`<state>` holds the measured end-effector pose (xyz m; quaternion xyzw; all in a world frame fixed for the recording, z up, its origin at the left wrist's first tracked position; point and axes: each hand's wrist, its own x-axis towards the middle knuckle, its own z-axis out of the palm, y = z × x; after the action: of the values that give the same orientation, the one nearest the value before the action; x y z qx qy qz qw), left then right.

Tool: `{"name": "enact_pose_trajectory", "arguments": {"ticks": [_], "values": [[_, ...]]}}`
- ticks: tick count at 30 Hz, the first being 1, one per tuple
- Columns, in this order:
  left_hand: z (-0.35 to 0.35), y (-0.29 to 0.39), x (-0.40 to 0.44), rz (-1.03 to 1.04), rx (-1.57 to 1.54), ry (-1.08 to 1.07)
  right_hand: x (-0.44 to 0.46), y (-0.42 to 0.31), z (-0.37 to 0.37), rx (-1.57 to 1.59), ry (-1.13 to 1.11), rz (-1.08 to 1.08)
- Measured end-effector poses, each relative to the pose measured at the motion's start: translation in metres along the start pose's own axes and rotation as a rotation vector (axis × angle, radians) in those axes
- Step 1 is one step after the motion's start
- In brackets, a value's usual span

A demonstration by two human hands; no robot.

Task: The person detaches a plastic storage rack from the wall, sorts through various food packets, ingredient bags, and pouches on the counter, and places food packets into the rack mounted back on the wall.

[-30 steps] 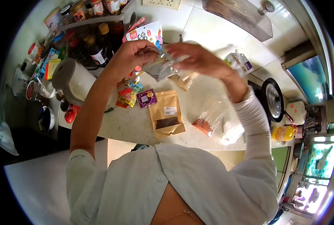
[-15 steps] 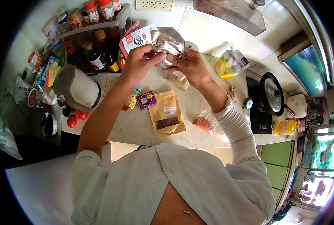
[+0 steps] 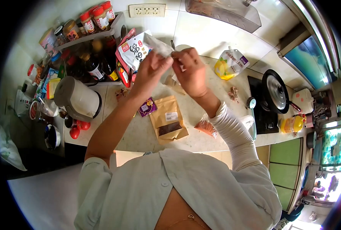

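Above the back of the counter, my left hand (image 3: 152,73) and my right hand (image 3: 192,74) come together with fingers pinched. Between them is a silver foil bag (image 3: 159,46), seen as a narrow, slightly blurred strip; the fingers hide its lower part. A white and red printed pouch (image 3: 132,51) stands just behind my left hand. Below the hands lie a brown paper pouch with a dark window (image 3: 164,105) and a small purple packet (image 3: 147,107). Partly under my right forearm is a clear bag of reddish food (image 3: 206,126).
To the left stand a grey-white appliance (image 3: 76,97), red tomatoes (image 3: 75,132) and a rack of jars and bottles (image 3: 92,36). On the right are a lemon-printed spout pouch (image 3: 230,64), a lidded black pan (image 3: 276,94) on the stove and a yellow oil bottle (image 3: 292,124).
The foil bag, broad and crumpled before, now shows as a narrow strip slanting up to the left. My right hand has turned, its back now raised. The view has shifted slightly.
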<state>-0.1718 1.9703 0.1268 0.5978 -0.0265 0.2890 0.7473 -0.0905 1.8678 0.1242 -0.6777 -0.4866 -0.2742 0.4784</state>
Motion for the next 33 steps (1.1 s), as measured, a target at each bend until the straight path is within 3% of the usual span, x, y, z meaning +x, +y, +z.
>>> {"name": "enact_pose_trajectory", "arguments": {"ticks": [2, 4, 6, 9, 10, 12, 13, 14, 16, 18, 20, 22, 24, 27, 28, 30, 31, 33], "values": [[0.002, -0.004, 0.001, -0.129, 0.015, 0.028, -0.003, -0.002, 0.003, -0.110, -0.051, -0.208], [-0.008, -0.007, 0.008, -0.283, -0.206, 0.106, -0.004, -0.007, -0.002, -0.027, -0.079, -0.188], [-0.013, -0.004, 0.013, -0.273, -0.276, 0.150, -0.002, -0.008, -0.008, 0.057, -0.106, -0.172], [-0.020, -0.005, 0.014, -0.295, -0.115, 0.042, 0.008, 0.001, -0.022, 0.299, -0.072, 0.382], [-0.020, -0.006, 0.012, -0.300, -0.116, 0.035, 0.013, 0.008, -0.025, 0.356, -0.088, 0.407], [-0.008, 0.011, 0.010, -0.329, 0.155, -0.148, 0.018, 0.020, -0.029, 0.591, -0.397, 0.505], [-0.011, 0.007, 0.013, -0.308, 0.435, -0.185, 0.017, 0.022, -0.032, 0.685, -0.399, 0.558], [-0.004, 0.008, 0.009, -0.280, 0.237, -0.142, 0.020, 0.016, -0.035, 0.781, -0.403, 0.609], [-0.008, 0.005, 0.010, -0.334, 0.214, -0.162, 0.033, 0.025, -0.049, 0.683, -0.379, 0.545], [-0.014, 0.007, 0.006, -0.325, 0.175, -0.152, 0.058, 0.054, -0.077, 0.698, -0.055, 0.535], [-0.027, 0.008, 0.000, -0.380, 0.254, -0.193, 0.091, 0.094, -0.108, 0.259, 0.210, 0.385], [-0.047, -0.003, -0.011, -0.425, 0.260, -0.267, 0.120, 0.133, -0.141, -0.143, 0.340, 0.302], [-0.058, -0.013, -0.023, -0.467, 0.249, -0.251, 0.147, 0.164, -0.164, -0.586, 0.326, 0.197], [-0.064, -0.018, -0.032, -0.506, 0.237, -0.262, 0.173, 0.202, -0.156, -0.775, 0.251, 0.247], [-0.064, -0.016, -0.034, -0.498, 0.238, -0.263, 0.179, 0.206, -0.154, -0.787, 0.040, 0.378], [-0.064, -0.010, -0.038, -0.551, 0.274, -0.287, 0.190, 0.224, -0.141, -0.766, -0.239, 0.359], [-0.063, -0.007, -0.038, -0.534, 0.298, -0.294, 0.196, 0.229, -0.137, -0.767, -0.236, 0.355], [-0.070, -0.008, -0.041, -0.519, 0.274, -0.289, 0.206, 0.223, -0.125, -0.383, -0.414, 0.607]]}}
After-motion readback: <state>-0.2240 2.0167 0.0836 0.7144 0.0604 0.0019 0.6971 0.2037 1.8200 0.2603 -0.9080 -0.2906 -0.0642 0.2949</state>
